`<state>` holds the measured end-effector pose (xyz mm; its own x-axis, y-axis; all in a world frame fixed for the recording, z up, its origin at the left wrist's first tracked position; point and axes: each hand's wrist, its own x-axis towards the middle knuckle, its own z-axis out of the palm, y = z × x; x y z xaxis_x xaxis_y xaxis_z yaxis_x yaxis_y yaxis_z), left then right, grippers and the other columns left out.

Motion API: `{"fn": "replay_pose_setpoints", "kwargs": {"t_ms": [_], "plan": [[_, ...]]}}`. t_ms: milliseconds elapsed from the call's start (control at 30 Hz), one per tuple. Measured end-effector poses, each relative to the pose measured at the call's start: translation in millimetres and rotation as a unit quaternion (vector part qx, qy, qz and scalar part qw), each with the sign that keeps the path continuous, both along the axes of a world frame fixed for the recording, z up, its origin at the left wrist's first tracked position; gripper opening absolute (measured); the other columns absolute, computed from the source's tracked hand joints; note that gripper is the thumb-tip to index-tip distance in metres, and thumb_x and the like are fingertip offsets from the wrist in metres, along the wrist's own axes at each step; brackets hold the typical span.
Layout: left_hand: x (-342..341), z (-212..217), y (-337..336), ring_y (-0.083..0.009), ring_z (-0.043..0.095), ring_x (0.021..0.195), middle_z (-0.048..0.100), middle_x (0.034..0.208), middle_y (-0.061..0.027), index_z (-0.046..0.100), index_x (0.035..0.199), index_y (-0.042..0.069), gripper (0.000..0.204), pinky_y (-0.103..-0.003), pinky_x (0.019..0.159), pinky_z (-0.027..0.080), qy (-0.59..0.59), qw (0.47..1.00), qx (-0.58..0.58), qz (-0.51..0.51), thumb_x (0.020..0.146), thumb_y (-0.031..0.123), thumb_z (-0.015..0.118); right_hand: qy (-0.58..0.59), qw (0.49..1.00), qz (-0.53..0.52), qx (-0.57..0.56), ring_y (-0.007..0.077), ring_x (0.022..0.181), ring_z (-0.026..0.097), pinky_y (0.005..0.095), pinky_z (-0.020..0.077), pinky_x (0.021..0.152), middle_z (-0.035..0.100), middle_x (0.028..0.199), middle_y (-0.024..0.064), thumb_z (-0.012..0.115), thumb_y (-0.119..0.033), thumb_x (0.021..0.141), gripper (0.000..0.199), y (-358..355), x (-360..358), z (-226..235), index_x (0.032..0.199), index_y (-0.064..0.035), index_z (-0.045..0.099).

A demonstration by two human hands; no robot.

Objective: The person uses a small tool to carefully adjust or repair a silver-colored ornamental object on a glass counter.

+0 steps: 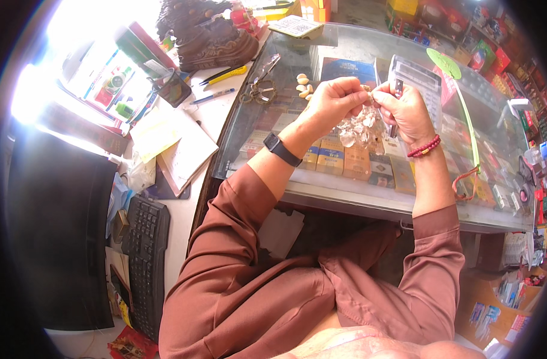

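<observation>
Over a glass counter, my two hands meet fingertip to fingertip. My left hand (343,99), with a black watch on its wrist, is closed in a pinch on a small pale garlic clove (369,94), mostly hidden by the fingers. The thumb and finger of my right hand (405,110) press on it from the other side. A slim dark tool (396,90), perhaps a small folding knife, is also held in my right hand. Under the hands lies a heap of papery garlic skins (360,128). Several peeled cloves (304,87) sit left of my left hand.
The glass counter (297,179) holds rows of small boxes. A calculator (416,75) lies beyond my right hand, with a green fly swatter (444,63) to its right. At left are scissors (261,90), papers (186,149), a keyboard (146,257) and a dark monitor (52,233).
</observation>
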<state>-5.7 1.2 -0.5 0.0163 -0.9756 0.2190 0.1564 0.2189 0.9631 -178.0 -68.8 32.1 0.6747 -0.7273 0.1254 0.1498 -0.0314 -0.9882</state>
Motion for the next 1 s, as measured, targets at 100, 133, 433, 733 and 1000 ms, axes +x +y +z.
{"fn": "replay_pose_setpoints", "kwargs": {"t_ms": [100, 133, 433, 733, 1000], "plan": [[-2, 1, 0, -0.0017, 0.05, 0.065, 0.062, 0.08, -0.0002, 0.062, 0.091, 0.004, 0.011, -0.014, 0.058, 0.042, 0.018, 1.0, 0.009, 0.009, 0.092, 0.015, 0.061, -0.007, 1.0, -0.009, -0.018, 0.0023, 0.048, 0.043, 0.0178, 0.0297, 0.042, 0.054, 0.063, -0.0004, 0.064, -0.009, 0.085, 0.013, 0, 1, -3, 0.076, 0.0004, 0.061], [-1, -2, -1, -0.0015, 0.05, 0.066, 0.062, 0.08, 0.0004, 0.062, 0.09, 0.005, 0.01, -0.014, 0.057, 0.042, 0.03, 1.0, 0.006, 0.008, 0.092, 0.015, 0.061, -0.009, 1.0, -0.014, -0.024, 0.0022, 0.048, 0.042, 0.0178, 0.0296, 0.042, 0.054, 0.062, -0.0006, 0.064, -0.01, 0.085, 0.014, 1, 3, -4, 0.076, 0.0005, 0.061], [-2, 2, 3, -0.0039, 0.055, 0.071, 0.061, 0.082, 0.0008, 0.061, 0.093, 0.005, 0.006, -0.015, 0.059, 0.044, 0.138, 0.99, 0.035, 0.003, 0.089, 0.008, 0.063, -0.037, 0.999, -0.002, 0.003, 0.0024, 0.049, 0.042, 0.0166, 0.0323, 0.044, 0.053, 0.067, -0.0004, 0.059, -0.008, 0.088, 0.01, 1, 5, -8, 0.09, 0.0021, 0.06], [-15, 4, 3, -0.0011, 0.05, 0.058, 0.057, 0.064, 0.0036, 0.063, 0.08, 0.003, 0.009, -0.017, 0.05, 0.038, -0.187, 0.948, -0.117, 0.229, 0.081, 0.006, 0.072, 0.026, 0.992, -0.107, -0.066, 0.0027, 0.049, 0.042, 0.0186, 0.0325, 0.043, 0.05, 0.063, -0.0029, 0.059, -0.012, 0.089, 0.013, 5, 11, -12, 0.085, -0.0002, 0.061], [-20, 2, 1, -0.0019, 0.052, 0.055, 0.058, 0.063, 0.0026, 0.065, 0.083, 0.002, 0.01, -0.016, 0.05, 0.04, -0.163, 0.954, -0.091, 0.236, 0.08, 0.008, 0.073, 0.074, 0.965, -0.152, -0.199, 0.0027, 0.051, 0.045, 0.02, 0.0351, 0.044, 0.053, 0.063, -0.0037, 0.059, -0.015, 0.088, 0.016, 1, 18, -24, 0.082, -0.001, 0.063]]}}
